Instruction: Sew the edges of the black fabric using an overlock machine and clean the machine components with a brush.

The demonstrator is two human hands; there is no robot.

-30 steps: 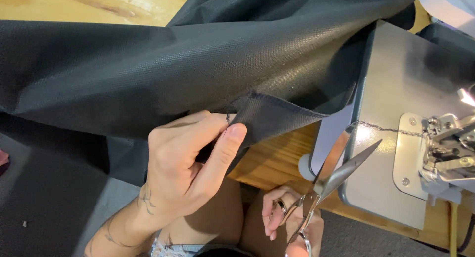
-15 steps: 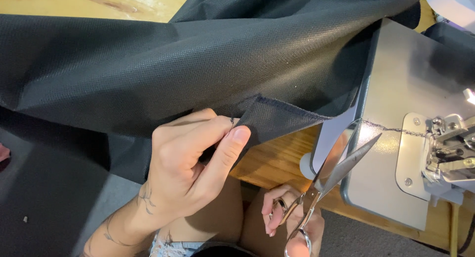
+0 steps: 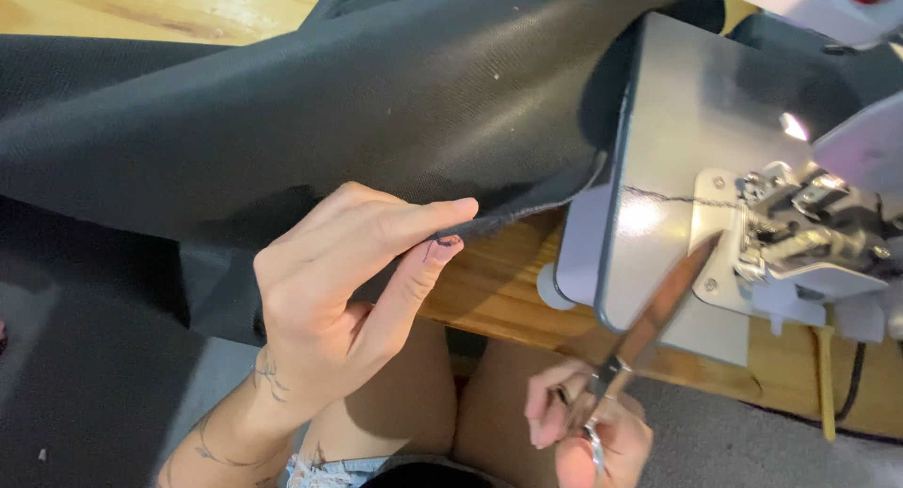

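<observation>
A large sheet of black fabric [image 3: 310,121] drapes over the wooden table and down toward my lap. My left hand [image 3: 348,281] pinches its lower hem between thumb and fingers. A thin dark thread [image 3: 658,196] runs from that hem across the grey sewing machine bed [image 3: 677,102] to the metal presser foot [image 3: 790,225]. My right hand [image 3: 588,432], low at the frame's bottom, grips a pair of scissors [image 3: 658,319] whose blades are closed and point up at the machine bed just under the thread.
The wooden table edge [image 3: 508,300] shows below the fabric. A dark cable [image 3: 851,394] hangs at the right beside a yellow strip. Grey floor [image 3: 752,441] and my bare knees lie beneath the table.
The scissor blades, spread before, have come together. My left hand has pulled the fabric hem left and folded it flatter; the view has shifted closer to the machine.
</observation>
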